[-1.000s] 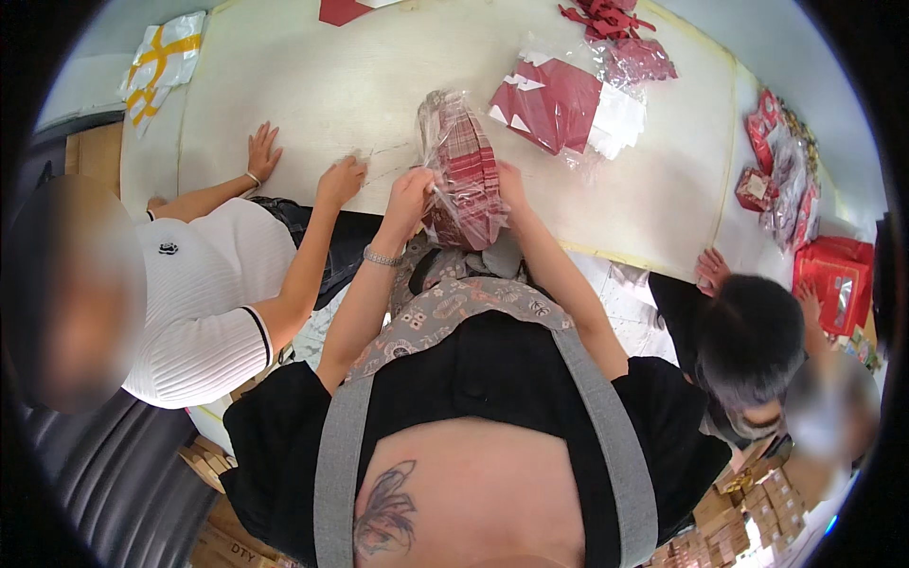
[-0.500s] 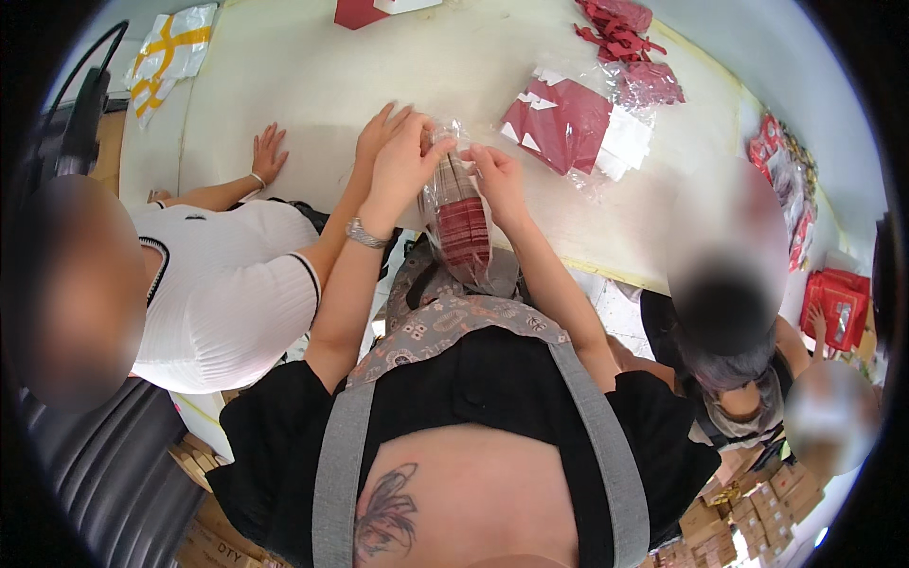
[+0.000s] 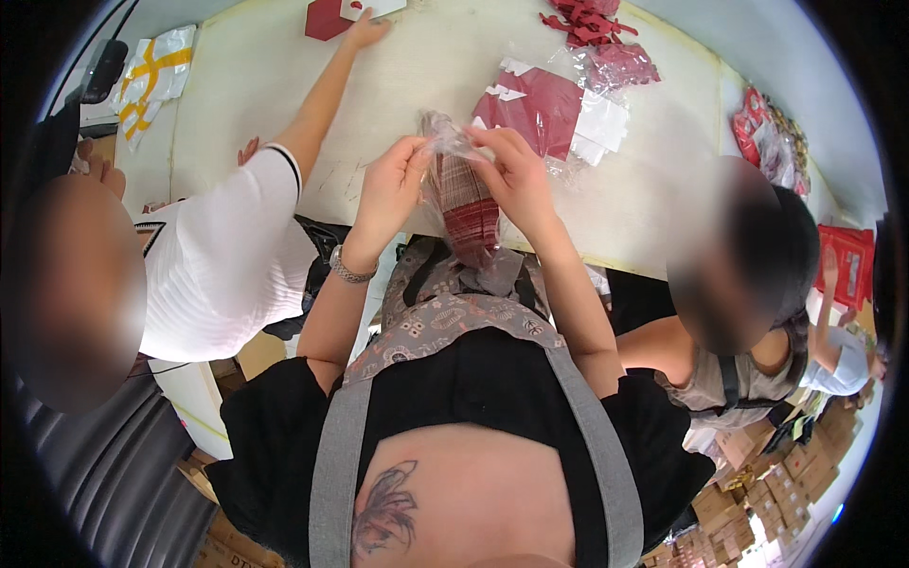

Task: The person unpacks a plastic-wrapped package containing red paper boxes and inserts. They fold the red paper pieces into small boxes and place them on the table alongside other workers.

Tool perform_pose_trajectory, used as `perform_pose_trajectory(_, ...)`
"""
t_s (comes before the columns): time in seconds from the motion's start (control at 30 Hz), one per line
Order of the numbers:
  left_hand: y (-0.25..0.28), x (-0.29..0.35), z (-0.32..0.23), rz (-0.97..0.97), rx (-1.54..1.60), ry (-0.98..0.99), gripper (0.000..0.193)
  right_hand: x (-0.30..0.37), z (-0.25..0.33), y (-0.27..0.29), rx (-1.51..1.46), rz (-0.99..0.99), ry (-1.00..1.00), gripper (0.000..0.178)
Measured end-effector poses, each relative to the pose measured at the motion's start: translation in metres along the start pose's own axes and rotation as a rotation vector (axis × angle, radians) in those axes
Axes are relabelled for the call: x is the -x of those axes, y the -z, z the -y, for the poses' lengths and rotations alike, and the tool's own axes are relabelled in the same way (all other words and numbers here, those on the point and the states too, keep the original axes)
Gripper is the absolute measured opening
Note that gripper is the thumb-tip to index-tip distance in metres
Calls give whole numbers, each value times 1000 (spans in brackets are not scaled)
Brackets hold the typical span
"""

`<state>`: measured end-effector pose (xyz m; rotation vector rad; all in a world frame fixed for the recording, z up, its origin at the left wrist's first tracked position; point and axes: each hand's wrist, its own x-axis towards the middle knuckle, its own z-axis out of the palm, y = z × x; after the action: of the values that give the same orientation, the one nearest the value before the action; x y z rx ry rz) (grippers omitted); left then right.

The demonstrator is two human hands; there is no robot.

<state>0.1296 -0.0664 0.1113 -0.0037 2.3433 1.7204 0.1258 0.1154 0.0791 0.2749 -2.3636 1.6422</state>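
Observation:
A clear plastic bag (image 3: 462,213) holding a stack of thin pieces, dark red at the near end and brownish beyond, stands at the table's near edge in front of me. My left hand (image 3: 394,180) pinches the gathered far end of the bag from the left. From the right, my right hand (image 3: 516,175) grips the same crumpled plastic with bent fingers. Both hands are close together above the stack. Just beyond my right hand lie dark red and white card sheets (image 3: 535,109), partly under clear plastic.
A co-worker's arm (image 3: 327,104) on the left reaches across the table (image 3: 256,57) to a red and white box (image 3: 329,17). Red ribbon pieces (image 3: 587,24) lie at the far right. Another person (image 3: 715,364) sits on my right. A white package with yellow tape (image 3: 156,71) lies far left.
Both my hands have come together over the bag's far end and bunched its plastic. The left co-worker's arm has swung away from beside my left hand to the far red and white box.

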Motion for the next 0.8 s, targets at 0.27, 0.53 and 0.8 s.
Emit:
perform_pose_trajectory(0.27,-30,-4,-10,-216,174,-269,29,0,13,-12,-864,9,-483,12)
perform_pose_trajectory(0.53,-50,-18,26,107,783,336,33,8,-24,-5,-500,21,-484,16)
perform_pose_trajectory(0.8,-69,-9,98,-57,215,-89,41,106,-77,6,87,-189,-356,30)
